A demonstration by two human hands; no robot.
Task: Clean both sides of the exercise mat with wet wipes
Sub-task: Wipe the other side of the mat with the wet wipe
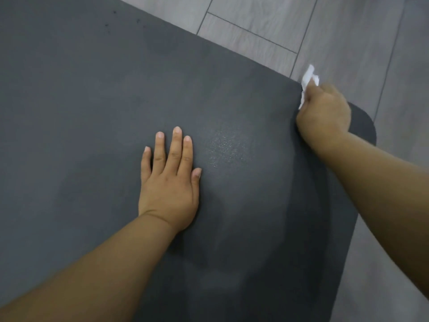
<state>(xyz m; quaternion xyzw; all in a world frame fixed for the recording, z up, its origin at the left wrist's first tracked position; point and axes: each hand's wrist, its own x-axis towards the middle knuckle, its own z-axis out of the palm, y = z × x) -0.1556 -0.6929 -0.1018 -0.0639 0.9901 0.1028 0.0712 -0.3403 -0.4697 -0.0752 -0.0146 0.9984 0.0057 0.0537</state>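
The dark grey exercise mat (pixel 92 112) is lying flat on a grey wood-plank floor (pixel 348 31), filling most of the view; its far edge is running diagonally from upper left to right, ending in a rounded corner at the right.

The left hand (pixel 169 182) is lying palm down on the mat near the middle of the view, fingers straight and slightly spread, holding nothing and pressing flat against the surface.

The right hand (pixel 325 110) is sitting at the mat's far edge, just beside the rounded corner, fingers curled around a crumpled white wet wipe (pixel 308 80). The wipe is sticking out above the knuckles, over the line where mat meets floor.

A faintly shiny, damp-looking patch is showing on the mat between the two hands. A few small dark specks are showing on the mat near the top left.
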